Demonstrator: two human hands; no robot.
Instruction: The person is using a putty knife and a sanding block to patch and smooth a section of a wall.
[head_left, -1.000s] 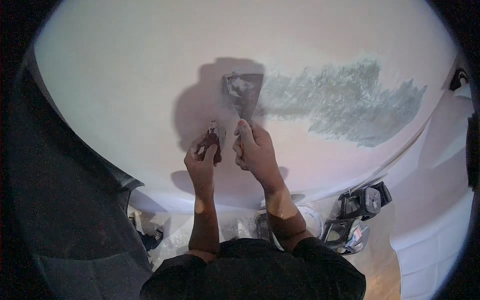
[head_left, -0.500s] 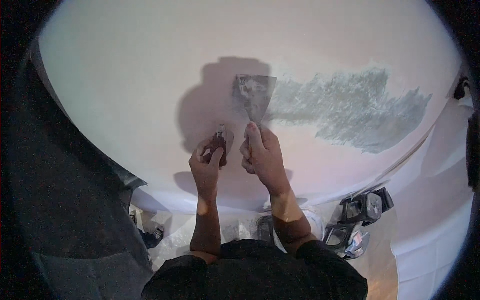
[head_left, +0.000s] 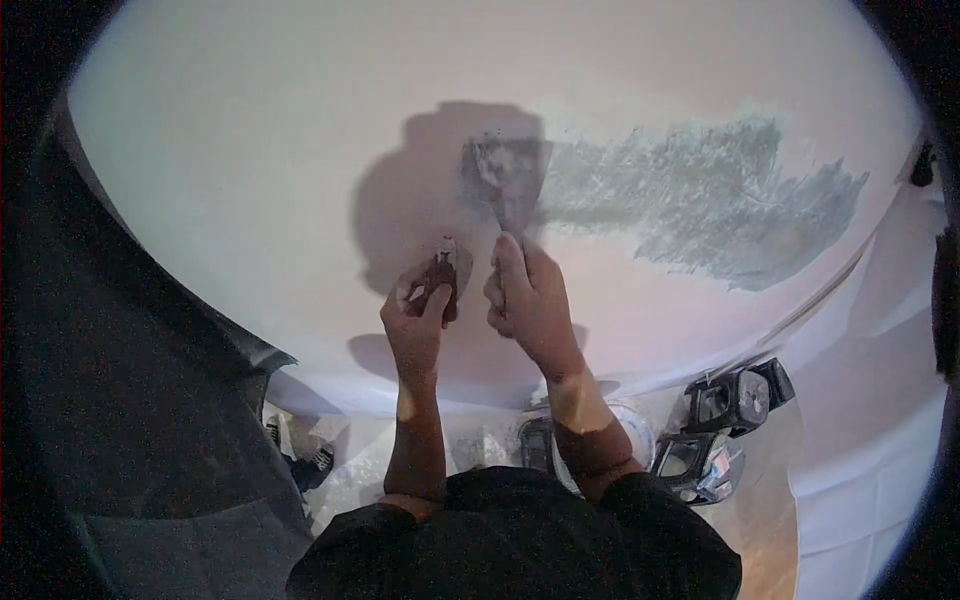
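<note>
One fisheye view, head-high

The left of two head-worn cameras looks down and forward over the person's shirt, which fills the near edge. The left hand and right hand are near, mid-view; the wall spans the far side, edges bowed, and floor shows near right.

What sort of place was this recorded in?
Probably a room under renovation, though only part of it shows: there is a broad-bladed scraper, a rough grey patch spread on a pale wall, and whitish smears on the floor.
</note>
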